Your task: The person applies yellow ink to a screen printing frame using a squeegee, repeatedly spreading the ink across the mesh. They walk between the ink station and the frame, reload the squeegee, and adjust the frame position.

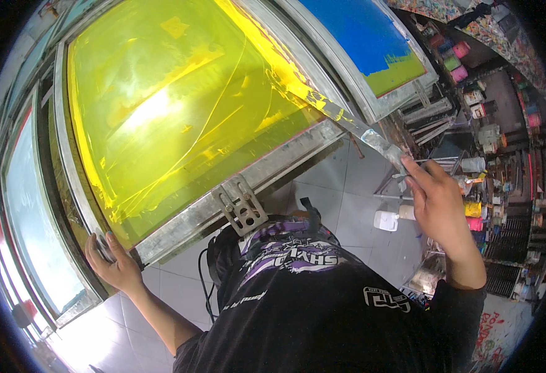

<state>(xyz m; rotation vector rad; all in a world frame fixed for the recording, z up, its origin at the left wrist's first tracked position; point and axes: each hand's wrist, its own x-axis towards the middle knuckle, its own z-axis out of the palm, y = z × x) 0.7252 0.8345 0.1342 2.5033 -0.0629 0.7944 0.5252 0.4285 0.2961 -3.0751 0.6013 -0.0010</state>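
A screen printing frame with a pale metal border lies before me, its mesh coated with yellow ink, thicker along the left and right sides. My right hand is closed round the end of a long, flat ink spatula. The blade is smeared with yellow, and its far part lies on the ink at the frame's right side, by the near right corner. My left hand grips the frame's near left corner, thumb on the inner side; part of its fingers is hidden.
A slotted metal bracket sticks out from the frame's near edge, close to my body. Right of it lies another screen with blue ink; a pale screen stands at left. Shelves with ink pots line the right.
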